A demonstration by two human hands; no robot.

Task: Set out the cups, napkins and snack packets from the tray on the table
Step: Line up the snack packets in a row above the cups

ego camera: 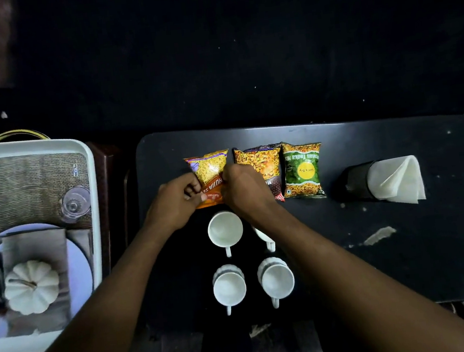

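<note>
Three snack packets lie in a row on the dark table: an orange-yellow packet at the left, a dark red mix packet in the middle, a green packet at the right. My left hand pinches the orange-yellow packet's left side and my right hand grips its right side, covering part of the middle packet. Several white cups stand below the packets, such as one at the upper left and another at the lower right; my right forearm hides most of the upper right cup. White napkins sit in a black holder at the right.
A white tray stands to the left of the table, its bottom printed with a picture of burlap, a plate and a white pumpkin. A gap and a dark brown edge separate tray and table. A pale scuff marks the table surface.
</note>
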